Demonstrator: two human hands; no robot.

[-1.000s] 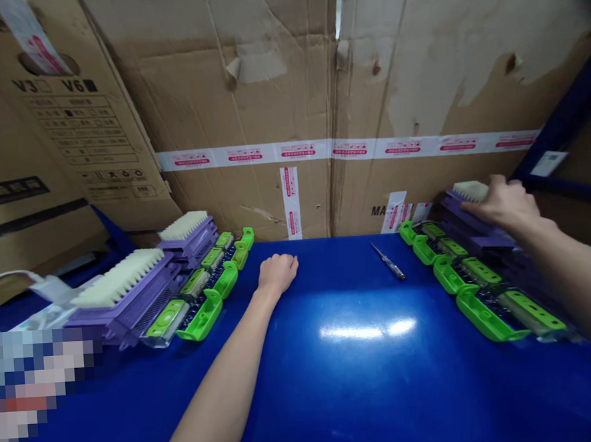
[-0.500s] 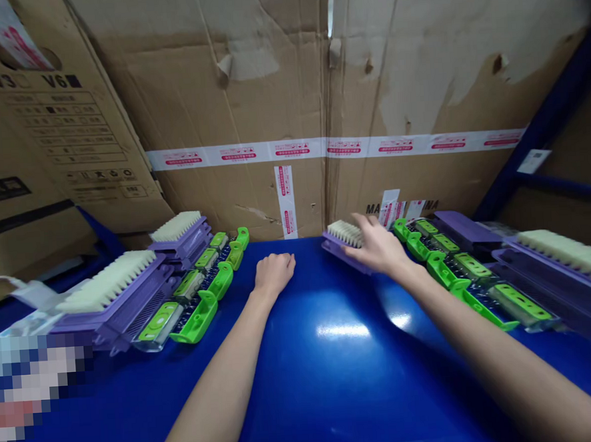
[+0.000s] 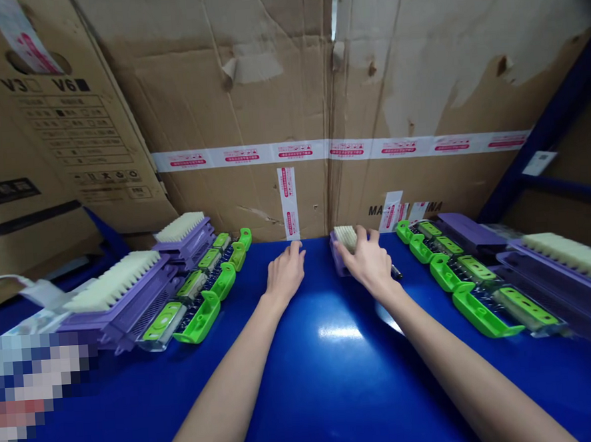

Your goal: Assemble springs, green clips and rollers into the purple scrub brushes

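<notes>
My right hand (image 3: pixel 368 260) is closed around a purple plastic case with a white pleated filter (image 3: pixel 345 236) on its top, near the back of the blue table (image 3: pixel 330 385). Its fingers and palm hide much of the case. Just behind that hand, the dark end of a slim pen-like screwdriver (image 3: pixel 396 273) peeks out. My left hand (image 3: pixel 285 273) is over the table to the left of the case, apart from it. Its fingers reach forward, loosely bent, with nothing visible in them.
At left stand purple filter cases (image 3: pixel 187 244), beside bright green curved covers (image 3: pixel 201 318) and clear-and-green cartridges (image 3: pixel 165 322). Similar green covers (image 3: pixel 484 313) and a purple case with a filter (image 3: pixel 571 257) lie at right. Cardboard (image 3: pixel 239 111) walls the back.
My right hand took the purple filter case from the right-hand group to the middle of the table. My left hand shifted slightly right and its fingers uncurled from a fist.
</notes>
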